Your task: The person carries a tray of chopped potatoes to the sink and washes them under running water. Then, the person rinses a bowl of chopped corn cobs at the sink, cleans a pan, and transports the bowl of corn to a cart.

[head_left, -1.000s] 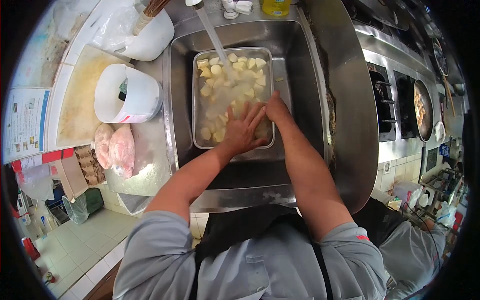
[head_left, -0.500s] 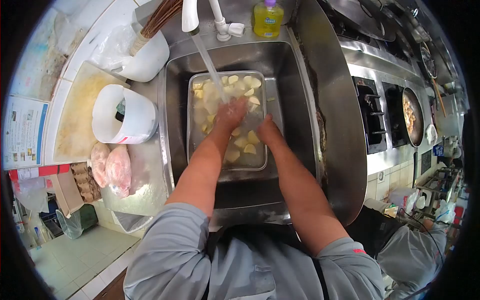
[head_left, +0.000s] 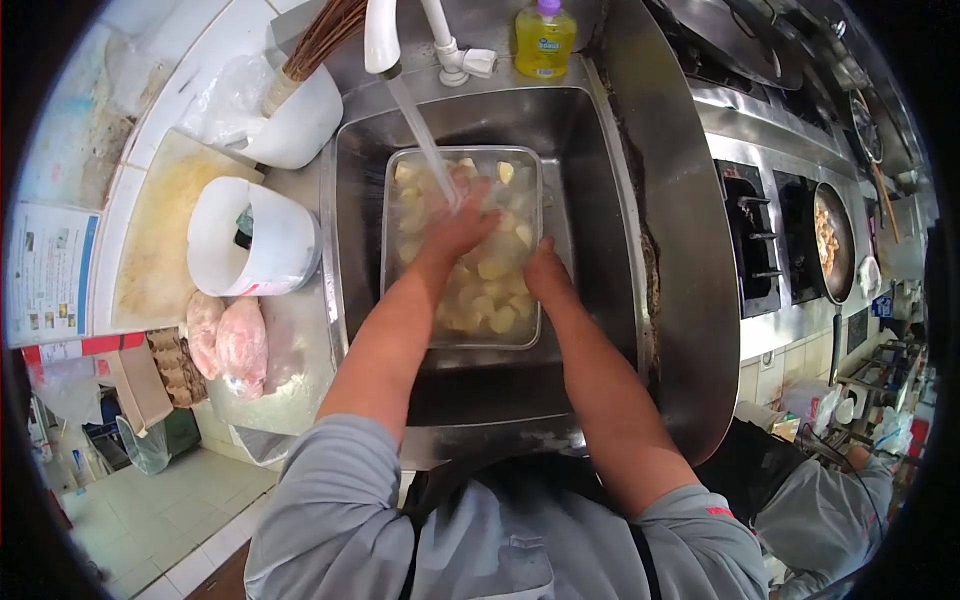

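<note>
Head view: left hand (head_left: 464,222) dips amid pale chunks (head_left: 494,267) in rectangular metal tray (head_left: 541,190).

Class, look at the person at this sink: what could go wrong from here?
Overflow: the stream of water runs into a tray holding water and pale cut pieces, so some might wash over the rim into the sink.

Tipping: the right hand is at the tray's right rim and the left hand is inside it; an uneven push could tilt it.

Bumping: the pan has its handle jutting past the edge of the stove, where someone might catch it.
</note>
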Demonstrator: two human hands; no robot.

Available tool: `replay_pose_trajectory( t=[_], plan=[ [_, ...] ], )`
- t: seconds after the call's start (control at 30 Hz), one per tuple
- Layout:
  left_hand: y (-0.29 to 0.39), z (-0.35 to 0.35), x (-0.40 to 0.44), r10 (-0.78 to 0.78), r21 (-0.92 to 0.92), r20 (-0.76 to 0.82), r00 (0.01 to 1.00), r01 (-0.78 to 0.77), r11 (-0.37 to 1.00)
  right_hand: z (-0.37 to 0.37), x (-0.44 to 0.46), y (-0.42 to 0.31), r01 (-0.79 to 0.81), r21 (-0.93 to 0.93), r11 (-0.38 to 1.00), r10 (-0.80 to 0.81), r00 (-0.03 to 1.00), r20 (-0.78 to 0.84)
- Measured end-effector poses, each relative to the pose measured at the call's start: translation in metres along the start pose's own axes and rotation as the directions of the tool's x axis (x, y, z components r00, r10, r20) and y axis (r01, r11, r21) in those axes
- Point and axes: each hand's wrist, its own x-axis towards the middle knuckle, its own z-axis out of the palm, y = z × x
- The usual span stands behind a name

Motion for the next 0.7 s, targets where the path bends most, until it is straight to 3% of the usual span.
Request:
replay_pose_trajectory(
  t=[0.03, 0.1, 0.17, 0.27, 0.3, 0.4, 0.43, 0.53, 0.63, 0.7],
  plan=[
    [0.005, -0.038, -0.002, -0.057, 0.192, -0.063, 0.996, 0.068, 0.979, 0.000, 0.004, 0.001, -0.013, 0.001, 1.000, 0.013, 1.000, -0.014],
    [-0.009, -0.058, -0.009, -0.108, 0.345, -0.139, 0.984, 0.150, 0.926, 0.000, 0.003, -0.001, -0.021, 0.013, 1.000, 0.021, 0.999, -0.032],
    [-0.037, -0.039, -0.012, -0.111, 0.298, -0.149, 0.983, 0.152, 0.943, -0.002, 0.002, -0.002, -0.020, -0.003, 1.000, 0.020, 0.999, -0.048],
    [-0.090, 0.025, -0.004, -0.082, -0.074, 0.098, 0.992, 0.090, 0.993, -0.005, 0.008, -0.006, 0.011, -0.053, 0.999, -0.013, 1.000, -0.020],
    [-0.089, 0.016, -0.009, -0.072, -0.270, 0.193, 0.979, 0.123, 0.955, -0.007, 0.010, -0.002, 0.029, -0.064, 0.998, -0.029, 1.000, 0.000],
    [-0.004, -0.050, -0.068, -0.248, 0.002, -0.019, 0.969, 0.248, 0.969, -0.004, 0.013, -0.002, -0.013, 0.011, 1.000, 0.013, 1.000, -0.001],
    [0.011, -0.043, -0.088, -0.343, 0.151, 0.092, 0.935, 0.328, 0.933, -0.007, 0.012, -0.005, 0.017, 0.039, 0.999, -0.017, 1.000, 0.001],
    [0.052, -0.074, -0.134, -0.181, 0.157, 0.275, 0.944, 0.141, 0.977, -0.001, 0.006, 0.001, 0.012, 0.005, 1.000, -0.012, 1.000, -0.009],
    [0.017, -0.037, -0.132, -0.022, -0.011, 0.262, 0.965, 0.026, 1.000, 0.000, 0.010, 0.005, 0.006, 0.047, 0.999, -0.004, 0.999, -0.048],
    [0.013, -0.031, -0.117, 0.066, 0.062, 0.082, 0.994, -0.072, 0.995, -0.003, 0.013, 0.007, 0.008, 0.073, 0.997, -0.004, 0.999, -0.049]
  ],
)
